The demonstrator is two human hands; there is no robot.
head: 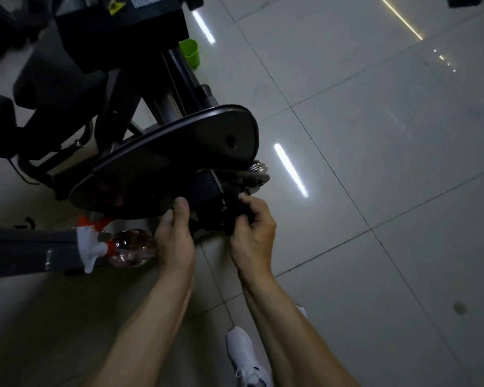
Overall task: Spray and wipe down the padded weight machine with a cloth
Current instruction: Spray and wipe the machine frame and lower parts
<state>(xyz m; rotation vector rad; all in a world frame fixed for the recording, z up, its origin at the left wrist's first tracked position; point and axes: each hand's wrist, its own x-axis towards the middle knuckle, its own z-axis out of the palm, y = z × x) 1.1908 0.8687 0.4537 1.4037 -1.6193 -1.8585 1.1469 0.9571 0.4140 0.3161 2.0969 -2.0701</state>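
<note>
Head view: left hand grips machine's cover, right hand clutches, seemingly, dark cloth.

The scene is being lit dimly, and the dark machine above the fingers is being rendered with almost no detail. Strip-light glare is being reflected off the glossy floor tiles right of the fingers and far beyond them. The corners are being darkened by vignetting, and the cloth within the fingers is being lost in shadow.
</note>
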